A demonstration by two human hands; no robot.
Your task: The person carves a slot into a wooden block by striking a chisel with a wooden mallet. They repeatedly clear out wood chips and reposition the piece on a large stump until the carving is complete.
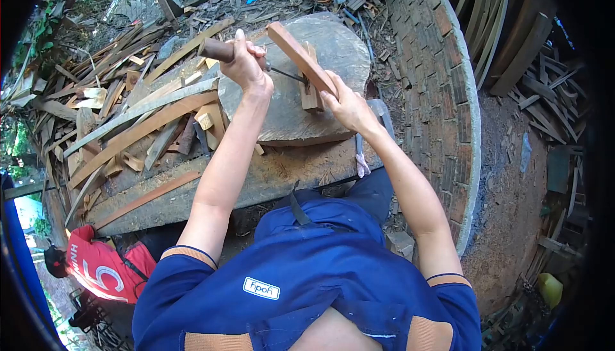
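My left hand (246, 69) is closed around the thick wooden handle (218, 50) of a chisel, with the thumb raised along it. The chisel's thin metal shaft (285, 74) slants down to the right, and its tip is hidden around the wooden pieces. In my right hand (346, 104) is the near end of a square reddish-brown wooden bar (298, 53), which points away to the upper left. Partly under that bar lies a lighter wooden block (311, 98). The block rests on a broad round tree stump (269, 120).
Wood strips and offcuts (144, 120) pile up left of the stump. A low brick wall (435, 95) curves along the right. Beside my right knee, a narrow tool (360, 152) stands at the stump's edge. A person in a red shirt (106, 264) is at the lower left.
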